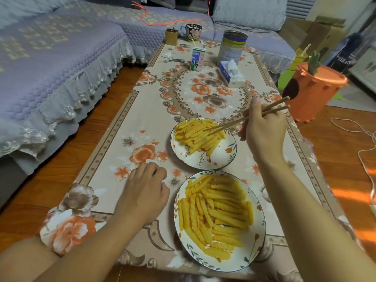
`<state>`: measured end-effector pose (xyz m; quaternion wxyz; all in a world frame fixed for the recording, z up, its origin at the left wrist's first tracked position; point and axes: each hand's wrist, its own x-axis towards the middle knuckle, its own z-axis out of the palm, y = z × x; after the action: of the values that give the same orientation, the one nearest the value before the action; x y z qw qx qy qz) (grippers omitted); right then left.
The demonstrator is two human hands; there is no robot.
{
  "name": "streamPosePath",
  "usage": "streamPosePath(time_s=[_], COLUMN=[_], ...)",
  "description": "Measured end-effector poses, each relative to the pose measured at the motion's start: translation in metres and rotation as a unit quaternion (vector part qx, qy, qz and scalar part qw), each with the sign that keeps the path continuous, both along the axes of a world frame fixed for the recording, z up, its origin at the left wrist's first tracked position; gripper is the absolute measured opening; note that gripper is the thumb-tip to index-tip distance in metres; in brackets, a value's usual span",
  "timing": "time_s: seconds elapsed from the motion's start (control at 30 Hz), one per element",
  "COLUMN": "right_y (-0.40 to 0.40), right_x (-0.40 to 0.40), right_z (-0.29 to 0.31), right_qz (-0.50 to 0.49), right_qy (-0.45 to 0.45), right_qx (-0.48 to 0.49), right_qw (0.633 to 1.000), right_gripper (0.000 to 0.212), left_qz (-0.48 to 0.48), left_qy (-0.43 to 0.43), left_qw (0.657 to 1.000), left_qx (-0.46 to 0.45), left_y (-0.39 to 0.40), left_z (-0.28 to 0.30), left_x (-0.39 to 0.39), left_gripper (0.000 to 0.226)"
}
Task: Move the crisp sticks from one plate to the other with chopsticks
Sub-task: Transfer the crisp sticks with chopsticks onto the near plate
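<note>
- Hovering in the head view: right hand (262,127) pinches the chopsticks (247,118), tips over the crisp sticks (198,134) on the far plate (227,157) at 12 o'clock.
- Risk: a ridged stick could slip or snap mid-carry onto the bench (126,151).
- Left hand (145,194) rests loosely curled, holding nothing, at 9 o'clock of the near plate (257,239).
- Hard to tell: whether the tips grip anything yet.

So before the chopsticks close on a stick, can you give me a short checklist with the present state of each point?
1. Right hand grips the chopsticks: ok.
2. Tips are over the crisp sticks on the far plate: ok.
3. Tips already pinch a stick: cannot tell.
4. Near plate is close by to receive sticks: ok.
5. Left hand rests on the tablecloth, beside the plates, out of the way: ok.
</note>
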<state>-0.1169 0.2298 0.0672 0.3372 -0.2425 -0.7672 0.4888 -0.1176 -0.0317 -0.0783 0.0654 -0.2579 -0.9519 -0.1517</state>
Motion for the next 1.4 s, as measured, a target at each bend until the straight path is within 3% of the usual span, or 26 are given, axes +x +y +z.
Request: streamPosePath(time_s=[0.2, 0.53, 0.87, 1.17, 1.3, 1.4], right_y=[-0.015, 0.014, -0.009, 0.021, 0.026, 0.037], right_x=[-0.008, -0.001, -0.008, 0.008, 0.032, 0.051], right_z=[-0.007, 0.007, -0.009, -0.007, 0.020, 0.040], right_qz=[0.014, -0.020, -0.002, 0.002, 0.081, 0.210], right_qy=[-0.028, 0.002, -0.051, 0.005, 0.028, -0.028], right_qx=[0.027, -0.046, 0.002, -0.099, -0.140, -0.099], right_qw=[0.999, 0.999, 0.999, 0.995, 0.986, 0.972], right_gripper=[0.055, 0.043, 0.054, 0.043, 0.040, 0.041], left_qz=[-0.001, 0.001, -0.003, -0.001, 0.000, -0.001], left_qy=[0.001, 0.003, 0.011, 0.006, 0.006, 0.005], left_qw=[1.000, 1.000, 1.000, 1.000, 1.000, 1.000], left_qx=[0.002, -0.003, 0.001, 0.004, 0.009, 0.007], left_y=[0.000, -0.001, -0.001, 0.000, -0.001, 0.000], left_z=[0.000, 0.000, -0.001, -0.001, -0.001, -0.001], left_x=[-0.001, 0.001, 0.000, -0.002, -0.001, 0.000], left_gripper=[0.031, 0.030, 0.029, 0.031, 0.031, 0.032])
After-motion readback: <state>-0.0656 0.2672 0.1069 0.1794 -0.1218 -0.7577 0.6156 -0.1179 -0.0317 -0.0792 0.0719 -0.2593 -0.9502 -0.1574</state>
